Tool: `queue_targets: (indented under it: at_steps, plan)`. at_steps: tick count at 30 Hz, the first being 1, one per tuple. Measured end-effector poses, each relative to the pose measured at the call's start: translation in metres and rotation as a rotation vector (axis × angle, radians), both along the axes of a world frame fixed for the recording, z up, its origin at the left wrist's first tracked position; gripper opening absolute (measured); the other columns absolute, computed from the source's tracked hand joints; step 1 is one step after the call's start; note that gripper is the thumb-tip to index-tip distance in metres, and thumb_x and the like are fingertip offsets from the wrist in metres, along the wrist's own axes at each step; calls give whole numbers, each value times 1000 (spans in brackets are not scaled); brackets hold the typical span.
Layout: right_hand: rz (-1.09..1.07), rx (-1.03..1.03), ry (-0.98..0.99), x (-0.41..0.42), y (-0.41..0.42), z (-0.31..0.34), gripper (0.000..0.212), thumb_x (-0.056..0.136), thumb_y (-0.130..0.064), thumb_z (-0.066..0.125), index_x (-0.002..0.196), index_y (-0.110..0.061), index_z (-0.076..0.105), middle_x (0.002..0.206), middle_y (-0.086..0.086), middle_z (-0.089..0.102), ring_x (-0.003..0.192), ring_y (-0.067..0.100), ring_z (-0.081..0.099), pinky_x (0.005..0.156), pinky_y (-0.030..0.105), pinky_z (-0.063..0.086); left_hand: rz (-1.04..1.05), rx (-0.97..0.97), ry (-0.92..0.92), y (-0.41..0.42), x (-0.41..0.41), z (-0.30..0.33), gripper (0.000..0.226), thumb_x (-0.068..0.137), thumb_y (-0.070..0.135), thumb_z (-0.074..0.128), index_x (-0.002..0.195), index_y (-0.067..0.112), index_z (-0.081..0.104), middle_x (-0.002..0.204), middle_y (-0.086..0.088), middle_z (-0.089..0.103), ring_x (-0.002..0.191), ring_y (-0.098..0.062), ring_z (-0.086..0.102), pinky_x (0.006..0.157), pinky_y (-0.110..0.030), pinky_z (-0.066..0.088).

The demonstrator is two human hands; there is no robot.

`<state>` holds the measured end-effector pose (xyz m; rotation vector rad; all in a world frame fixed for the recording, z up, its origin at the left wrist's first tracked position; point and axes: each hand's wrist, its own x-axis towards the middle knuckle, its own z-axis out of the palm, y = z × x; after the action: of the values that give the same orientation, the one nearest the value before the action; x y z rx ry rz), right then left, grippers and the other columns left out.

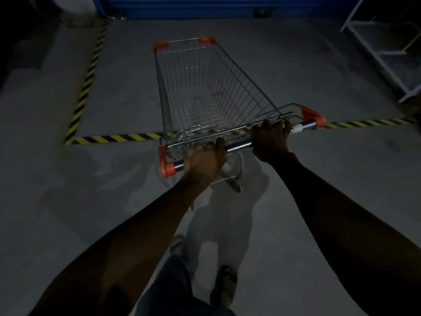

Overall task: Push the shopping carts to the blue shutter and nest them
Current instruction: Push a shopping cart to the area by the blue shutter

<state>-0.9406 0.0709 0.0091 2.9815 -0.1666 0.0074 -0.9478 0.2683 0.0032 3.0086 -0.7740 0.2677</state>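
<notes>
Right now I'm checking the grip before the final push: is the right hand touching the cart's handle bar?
Touching. The head view shows the right hand with fingers curled over the handle bar of the shopping cart.

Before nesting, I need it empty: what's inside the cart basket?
The cart basket shows only bare wire, floor visible through it. The hands hide a little of its near end.
</notes>
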Motion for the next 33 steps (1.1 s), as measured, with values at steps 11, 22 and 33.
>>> queue_targets:
  at_steps: [11, 22, 33]
  plan:
    - [149, -104, 154, 245, 26, 7, 44, 77, -43, 70, 112, -18, 61, 114, 13, 57, 111, 43, 49, 107, 61, 19, 95, -88, 38, 26, 201, 1, 25, 92, 28, 56, 114, 18, 59, 96, -3, 68, 74, -29, 70, 58, -35, 50]
    - [227, -81, 67, 421, 140, 0, 28, 81, -27, 61, 105, -12, 61, 106, 16, 60, 104, 43, 55, 102, 59, 28, 43, -95, 16, 146, 374, 0, 51, 96, 37, 42, 145, 26, 36, 118, -2, 62, 95, -28, 67, 66, -36, 47]
    - [500, 139, -75, 590, 244, -10, 34, 85, -31, 62, 112, -10, 58, 103, 14, 63, 97, 38, 60, 90, 51, 41, -78, -22, -121, 282, 549, -11, 58, 96, 56, 29, 147, 29, 36, 107, -3, 64, 75, -28, 68, 54, -35, 51]
